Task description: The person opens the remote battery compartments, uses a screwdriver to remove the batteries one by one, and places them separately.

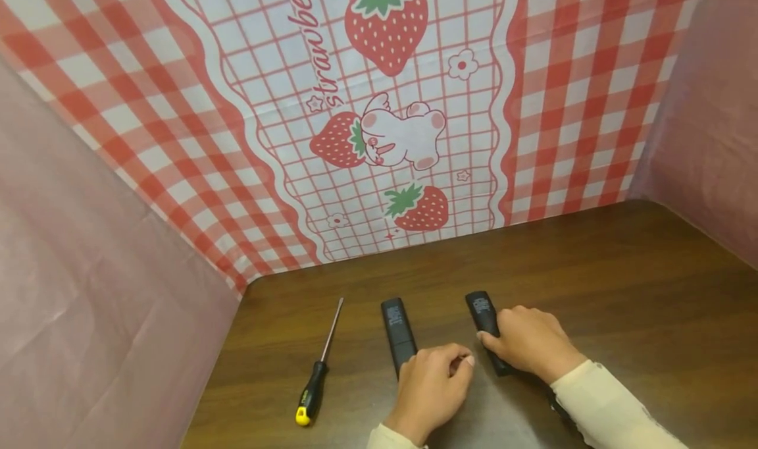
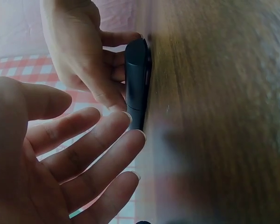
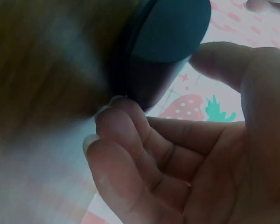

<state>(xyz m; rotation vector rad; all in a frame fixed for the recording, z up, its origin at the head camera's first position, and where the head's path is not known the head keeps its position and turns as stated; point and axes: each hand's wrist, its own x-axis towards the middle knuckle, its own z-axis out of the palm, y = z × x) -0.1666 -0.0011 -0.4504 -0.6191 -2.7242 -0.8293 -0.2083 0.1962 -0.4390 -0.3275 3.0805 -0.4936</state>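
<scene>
Two slim black remote controls lie on the wooden table with printed backs up. My right hand (image 1: 533, 340) holds the right remote control (image 1: 482, 309), thumb on its left side and fingers at the other. The right wrist view shows the dark end of this remote control (image 3: 172, 32) between thumb and curled fingers. My left hand (image 1: 435, 386) hovers by the lower end of the left remote control (image 1: 398, 330) and hides that end. In the left wrist view my left fingers (image 2: 95, 156) are loosely spread and hold nothing.
A screwdriver (image 1: 315, 383) with a black and yellow handle lies left of both remote controls, its tip away from me. A strawberry-print cloth (image 1: 408, 133) hangs behind the table (image 1: 533, 258). Pink cloth (image 1: 89, 251) stands at either side.
</scene>
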